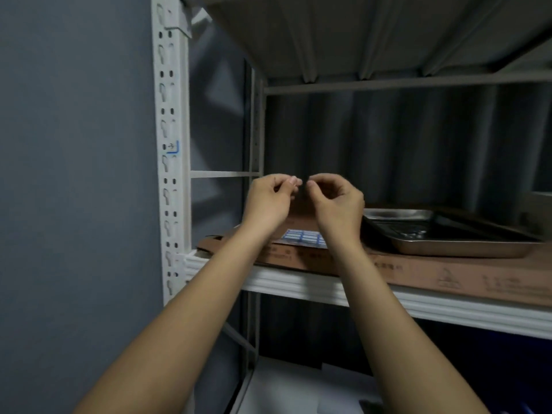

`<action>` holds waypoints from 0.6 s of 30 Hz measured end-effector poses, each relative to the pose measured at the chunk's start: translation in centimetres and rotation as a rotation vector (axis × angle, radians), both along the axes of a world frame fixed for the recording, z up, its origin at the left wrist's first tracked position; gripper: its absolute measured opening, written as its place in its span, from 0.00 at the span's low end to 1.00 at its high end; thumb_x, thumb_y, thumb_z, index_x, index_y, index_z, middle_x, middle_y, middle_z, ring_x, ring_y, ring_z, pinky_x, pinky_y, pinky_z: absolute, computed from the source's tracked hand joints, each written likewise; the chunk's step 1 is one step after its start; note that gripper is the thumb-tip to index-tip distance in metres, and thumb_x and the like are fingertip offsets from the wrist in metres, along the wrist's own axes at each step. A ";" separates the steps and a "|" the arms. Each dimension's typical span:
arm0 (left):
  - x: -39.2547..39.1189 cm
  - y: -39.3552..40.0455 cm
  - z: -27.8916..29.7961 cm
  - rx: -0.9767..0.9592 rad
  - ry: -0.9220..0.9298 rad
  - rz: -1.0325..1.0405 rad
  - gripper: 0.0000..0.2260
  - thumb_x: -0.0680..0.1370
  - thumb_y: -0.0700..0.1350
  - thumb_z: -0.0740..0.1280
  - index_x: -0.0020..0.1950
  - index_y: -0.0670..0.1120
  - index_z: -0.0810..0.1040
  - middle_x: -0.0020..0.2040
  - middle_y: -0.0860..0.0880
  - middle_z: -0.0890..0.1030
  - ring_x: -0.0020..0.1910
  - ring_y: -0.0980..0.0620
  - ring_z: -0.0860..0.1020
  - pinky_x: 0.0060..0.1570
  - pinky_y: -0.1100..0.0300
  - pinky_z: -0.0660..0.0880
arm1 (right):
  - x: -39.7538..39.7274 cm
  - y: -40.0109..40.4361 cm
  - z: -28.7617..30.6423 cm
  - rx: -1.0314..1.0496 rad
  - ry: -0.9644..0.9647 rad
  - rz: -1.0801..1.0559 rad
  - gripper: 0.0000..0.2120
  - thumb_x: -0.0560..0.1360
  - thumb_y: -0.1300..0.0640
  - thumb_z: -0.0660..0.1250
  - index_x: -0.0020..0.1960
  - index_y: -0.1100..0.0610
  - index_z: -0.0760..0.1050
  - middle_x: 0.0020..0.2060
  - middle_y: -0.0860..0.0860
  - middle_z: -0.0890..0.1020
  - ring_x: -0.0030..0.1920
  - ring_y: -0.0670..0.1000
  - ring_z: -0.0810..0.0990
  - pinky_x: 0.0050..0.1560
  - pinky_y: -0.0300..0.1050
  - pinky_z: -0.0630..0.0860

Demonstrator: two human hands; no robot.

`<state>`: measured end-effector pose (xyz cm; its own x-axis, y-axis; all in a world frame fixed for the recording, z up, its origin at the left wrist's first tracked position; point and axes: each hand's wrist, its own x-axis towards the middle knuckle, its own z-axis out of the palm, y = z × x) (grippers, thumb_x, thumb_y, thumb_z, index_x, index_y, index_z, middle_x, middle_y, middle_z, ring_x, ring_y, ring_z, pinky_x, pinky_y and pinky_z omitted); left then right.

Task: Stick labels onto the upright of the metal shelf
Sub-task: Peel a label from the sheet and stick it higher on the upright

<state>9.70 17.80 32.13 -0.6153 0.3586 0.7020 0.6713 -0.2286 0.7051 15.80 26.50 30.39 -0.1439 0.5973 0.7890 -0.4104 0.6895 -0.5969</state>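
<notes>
The white perforated upright (171,115) of the metal shelf runs down the left of the view. One blue-edged label (172,147) is stuck on it at mid height. A sheet of blue labels (301,236) lies on the cardboard on the shelf, partly hidden by my wrists. My left hand (270,201) and my right hand (337,203) are raised side by side above the sheet, to the right of the upright. Both have thumb and forefinger pinched, fingertips almost meeting. I cannot make out anything between them.
Flat brown cardboard (448,279) covers the white shelf board (328,289). A steel tray (442,231) sits on it to the right. Another shelf board (358,34) hangs overhead. A grey wall (74,174) stands left of the upright.
</notes>
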 end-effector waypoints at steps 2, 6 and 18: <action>0.5 1.9 0.5 -0.021 -0.013 -0.028 0.08 0.80 0.42 0.62 0.46 0.46 0.81 0.38 0.53 0.79 0.36 0.60 0.75 0.36 0.64 0.69 | 1.2 2.2 0.9 -0.018 -0.053 -0.103 0.06 0.71 0.63 0.71 0.43 0.53 0.77 0.35 0.43 0.80 0.38 0.40 0.79 0.44 0.35 0.75; 1.2 5.0 1.0 -0.127 0.004 -0.073 0.09 0.80 0.44 0.62 0.45 0.48 0.81 0.39 0.55 0.78 0.43 0.55 0.76 0.43 0.61 0.71 | 4.1 6.9 2.9 -0.078 -0.220 -0.276 0.07 0.71 0.64 0.69 0.46 0.55 0.74 0.37 0.46 0.79 0.41 0.47 0.78 0.46 0.41 0.74; 2.8 6.8 0.3 -0.184 -0.032 -0.181 0.09 0.79 0.41 0.63 0.46 0.45 0.82 0.40 0.53 0.80 0.35 0.58 0.75 0.36 0.67 0.71 | 8.4 14.2 2.2 0.250 -1.267 -0.525 0.15 0.75 0.69 0.63 0.58 0.58 0.80 0.57 0.57 0.81 0.56 0.56 0.79 0.51 0.42 0.74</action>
